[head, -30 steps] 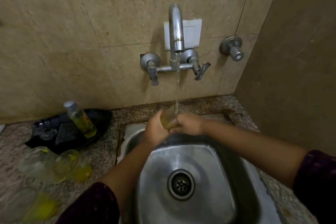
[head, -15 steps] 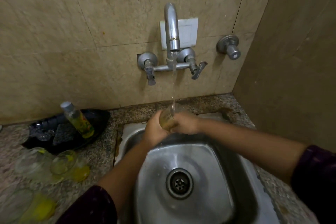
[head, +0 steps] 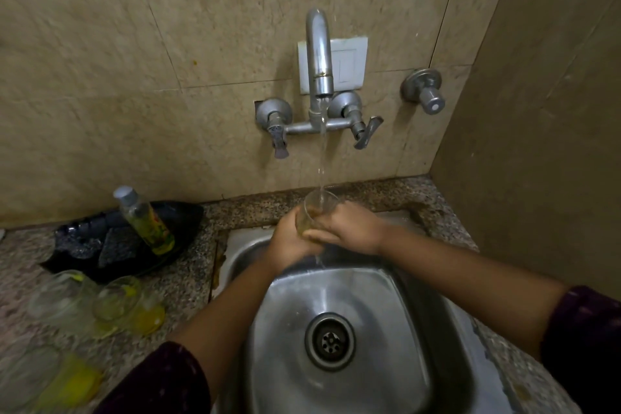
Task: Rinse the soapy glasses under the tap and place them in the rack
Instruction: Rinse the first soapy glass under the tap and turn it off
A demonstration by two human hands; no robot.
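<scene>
Both hands hold one glass (head: pixel 316 212) over the back edge of the sink (head: pixel 369 296), under the tap (head: pixel 319 54). The left hand (head: pixel 287 240) curls round the glass's left side and base. The right hand (head: pixel 349 228) wraps it from the right, fingers across its lower part. The glass stands mouth up, tilted a little toward the wall behind the sink, and its lower half looks yellowish. A thin stream of water (head: pixel 322 158) falls from the spout into the open mouth, and a finer trickle runs off below the hands into the sink.

The tap is fixed to the tiled wall above the sink's back edge, with a lever at each side and a white plate (head: pixel 351 60) behind the spout. A round knob (head: pixel 425 92) sits on the wall above the sink's back right corner. The drain (head: pixel 330 341) lies in the middle of the sink, between the two forearms.

Left of the sink, on the speckled counter (head: pixel 191 279), a black tray (head: pixel 188 215) sits by the wall. A bottle (head: pixel 144 220) of yellow-green liquid with a grey cap leans in it, beside a dark sponge (head: pixel 117 242). Nearer than the tray, also left of the sink, more glasses (head: pixel 114 299) lie on their sides on the counter. Yellow shows at them, whether inside or pooled beneath I cannot tell.
</scene>
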